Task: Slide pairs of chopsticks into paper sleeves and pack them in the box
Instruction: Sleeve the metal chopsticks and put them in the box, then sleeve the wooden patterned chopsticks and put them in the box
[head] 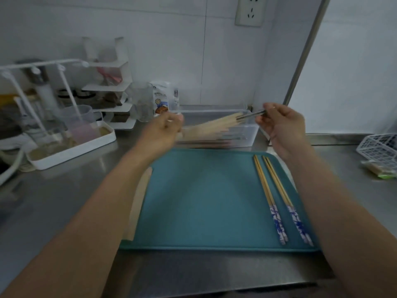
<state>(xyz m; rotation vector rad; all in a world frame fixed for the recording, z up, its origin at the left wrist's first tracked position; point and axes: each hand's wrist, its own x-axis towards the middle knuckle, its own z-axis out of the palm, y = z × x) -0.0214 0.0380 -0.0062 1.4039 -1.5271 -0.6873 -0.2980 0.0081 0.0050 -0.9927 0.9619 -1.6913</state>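
Both hands raised over box (pixel 247 134): left hand (pixel 163 130) pinches sleeve (pixel 206 127), right hand (pixel 281 125) pinches dark chopstick ends (pixel 251 115) entering it. Two pairs (pixel 279 196) below right grip on tray (pixel 193 201).

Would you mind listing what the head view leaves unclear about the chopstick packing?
- Paper sleeve in the left hand: motion-blurred, so how far the chopsticks held by the right hand are in is unclear.
- Clear box: contents smeared, uncountable.
- Spare sleeves: partly hidden by the left forearm.
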